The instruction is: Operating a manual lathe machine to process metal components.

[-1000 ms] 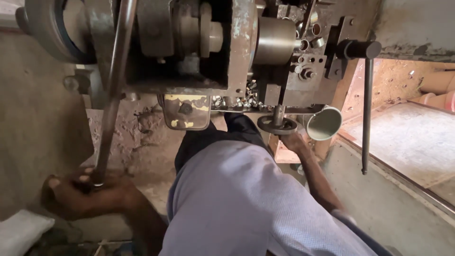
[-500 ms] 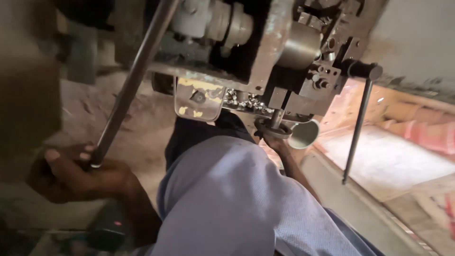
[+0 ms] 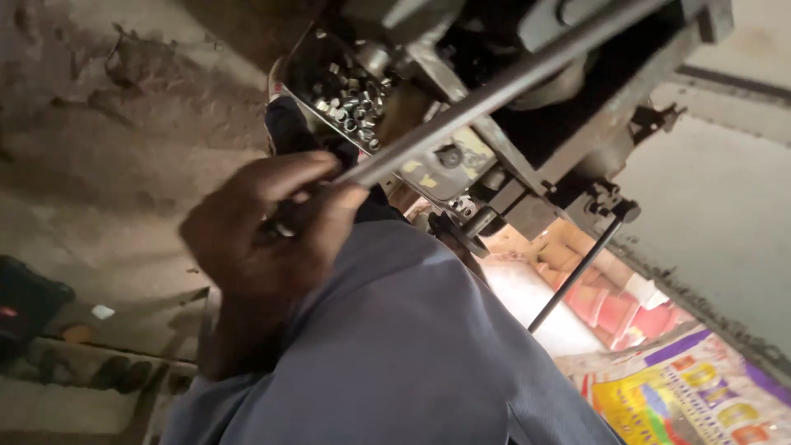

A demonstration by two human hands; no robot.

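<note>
Obstacles: machine body (image 3: 527,124) fills the upper right; its long steel lever (image 3: 494,91) slants across, held at its lower end by the left hand (image 3: 264,231). Tray of small metal parts (image 3: 342,91) sits just beside that hand. Thin black rod (image 3: 577,272) bars the right. Free room: bare floor (image 3: 99,165) at left.

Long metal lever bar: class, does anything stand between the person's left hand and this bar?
Nothing visible does. The left hand is already wrapped around the lower end of the long metal lever bar, fingers closed on it. The right hand is hidden behind the person's grey trouser leg.
</note>
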